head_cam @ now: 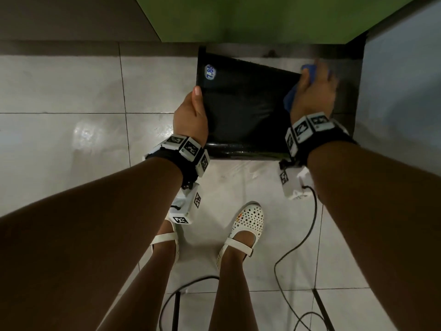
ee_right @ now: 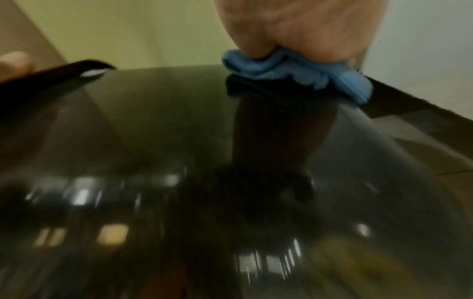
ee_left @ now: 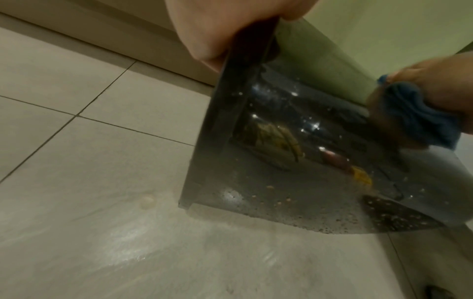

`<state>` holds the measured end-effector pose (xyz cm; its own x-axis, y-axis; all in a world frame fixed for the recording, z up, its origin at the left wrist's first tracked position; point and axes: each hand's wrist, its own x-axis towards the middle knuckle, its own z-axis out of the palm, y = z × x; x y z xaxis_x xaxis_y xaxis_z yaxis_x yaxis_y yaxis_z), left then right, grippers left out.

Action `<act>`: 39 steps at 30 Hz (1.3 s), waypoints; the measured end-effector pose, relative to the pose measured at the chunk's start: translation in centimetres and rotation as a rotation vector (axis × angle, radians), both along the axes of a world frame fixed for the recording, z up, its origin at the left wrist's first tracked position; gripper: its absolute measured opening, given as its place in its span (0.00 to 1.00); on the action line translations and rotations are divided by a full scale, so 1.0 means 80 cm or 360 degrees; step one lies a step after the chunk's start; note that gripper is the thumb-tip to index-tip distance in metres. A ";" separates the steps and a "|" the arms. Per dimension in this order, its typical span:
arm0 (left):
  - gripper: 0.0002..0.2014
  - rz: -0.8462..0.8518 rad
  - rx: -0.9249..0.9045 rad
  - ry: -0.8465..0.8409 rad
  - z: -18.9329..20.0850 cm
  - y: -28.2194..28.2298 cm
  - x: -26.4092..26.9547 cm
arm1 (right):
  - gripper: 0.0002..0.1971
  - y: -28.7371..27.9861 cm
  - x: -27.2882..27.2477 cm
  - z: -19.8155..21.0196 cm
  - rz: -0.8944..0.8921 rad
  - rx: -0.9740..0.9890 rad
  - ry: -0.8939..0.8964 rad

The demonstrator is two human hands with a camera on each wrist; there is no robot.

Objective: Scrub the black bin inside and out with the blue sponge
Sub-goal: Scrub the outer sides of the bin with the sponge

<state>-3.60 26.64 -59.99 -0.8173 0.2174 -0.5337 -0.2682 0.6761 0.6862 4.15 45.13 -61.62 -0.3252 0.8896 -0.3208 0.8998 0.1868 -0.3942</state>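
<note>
Black bin (head_cam: 241, 108) lies tipped on its side on the wet tiled floor (head_cam: 71, 96); left hand (head_cam: 191, 115) grips its rim, while right hand (head_cam: 312, 94) clutches the blue sponge (ee_right: 294, 70) against its glossy outer wall.

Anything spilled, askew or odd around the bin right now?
Yes. The black bin lies tipped on its side on the tiled floor, steadied by the left hand at its rim. The floor beside it is wet, the wall beaded with droplets and specks. The right hand presses the blue sponge on its outside.
</note>
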 end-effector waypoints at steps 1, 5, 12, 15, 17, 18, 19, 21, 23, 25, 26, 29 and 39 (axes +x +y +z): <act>0.23 0.0002 0.0003 0.0001 0.000 -0.001 -0.001 | 0.21 0.007 -0.006 -0.001 -0.0133 -0.0057 -0.0012; 0.24 -0.0006 -0.0052 0.0014 -0.001 -0.005 0.001 | 0.21 -0.019 -0.026 -0.016 -0.0220 0.0128 -0.0027; 0.23 0.0013 -0.0076 0.0081 -0.002 -0.003 0.003 | 0.23 -0.121 -0.063 0.005 0.0670 0.0217 0.0419; 0.23 0.0051 -0.0047 0.0093 0.000 -0.005 0.008 | 0.22 -0.143 -0.063 -0.002 0.1131 0.0190 0.0537; 0.22 0.0057 -0.0092 0.0121 0.004 -0.006 0.010 | 0.21 -0.129 -0.056 -0.010 0.1302 0.0254 0.0589; 0.22 0.0059 -0.0118 0.0132 0.004 -0.006 0.010 | 0.20 -0.120 -0.053 -0.013 0.1330 0.0298 0.0598; 0.22 0.0064 -0.0135 0.0133 0.003 -0.006 0.008 | 0.20 -0.112 -0.050 -0.017 0.1308 0.0328 0.0580; 0.23 0.0068 -0.0136 0.0127 0.003 -0.004 0.005 | 0.21 -0.095 -0.049 -0.020 0.1067 0.0358 0.0522; 0.23 0.0058 -0.0147 0.0110 0.004 -0.003 0.005 | 0.23 -0.078 -0.045 -0.019 0.0761 0.0375 0.0459; 0.23 0.0062 -0.0144 0.0092 0.005 -0.004 0.007 | 0.23 -0.057 -0.034 -0.021 0.0540 0.0395 0.0330; 0.24 0.0064 -0.0135 0.0082 0.005 -0.004 0.008 | 0.23 -0.045 -0.027 -0.023 0.0419 0.0411 0.0272; 0.24 0.0080 -0.0105 0.0060 0.005 -0.004 0.009 | 0.23 -0.021 -0.016 -0.025 -0.0045 0.0381 0.0183; 0.23 0.0052 -0.0176 0.0079 0.002 -0.005 0.009 | 0.25 -0.123 -0.022 -0.016 0.0603 0.0328 0.0260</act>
<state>-2.89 26.25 -59.81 -0.8489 0.1326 -0.5116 -0.2587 0.7398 0.6211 2.43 35.26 -62.90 -0.6713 0.7381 -0.0674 0.6823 0.5798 -0.4453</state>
